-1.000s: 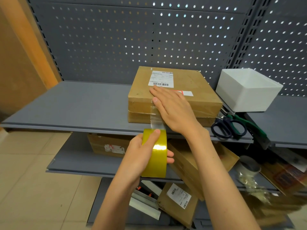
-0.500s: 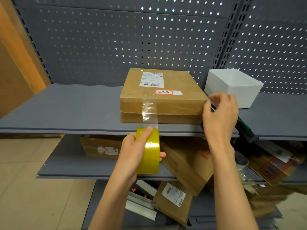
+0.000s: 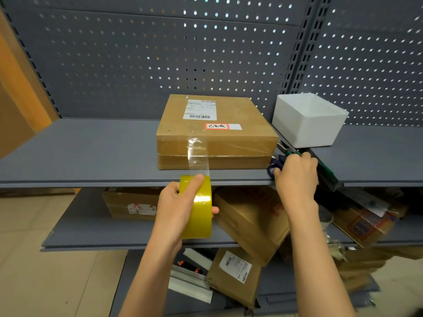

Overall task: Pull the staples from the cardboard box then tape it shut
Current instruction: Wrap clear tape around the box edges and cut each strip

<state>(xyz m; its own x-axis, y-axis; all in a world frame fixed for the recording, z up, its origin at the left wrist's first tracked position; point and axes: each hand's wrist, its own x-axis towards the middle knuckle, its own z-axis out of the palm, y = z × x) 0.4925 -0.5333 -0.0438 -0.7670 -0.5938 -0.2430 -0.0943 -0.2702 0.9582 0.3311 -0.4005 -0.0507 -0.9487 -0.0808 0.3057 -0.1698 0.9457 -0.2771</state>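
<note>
Glossy yellow on the tape roll (image 3: 198, 207) gripped by the left hand (image 3: 174, 209), clear film running up from that grip. Plain brown on the cardboard box (image 3: 217, 133) above it, with a white barcoded label and a red-bordered sticker. Dark blue on the scissors handle (image 3: 274, 164) under the right hand (image 3: 296, 177). White bin (image 3: 309, 120) beyond. Grey shelf (image 3: 91, 152); grey pegboard dotted with holes.

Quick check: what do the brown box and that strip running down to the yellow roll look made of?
Flat brown box: matte cardboard, by its dull, fibrous-looking faces. Clear strip: thin glossy plastic tape, see-through with glare. Yellow tape roll: likely the same film wound up, shiny.
</note>
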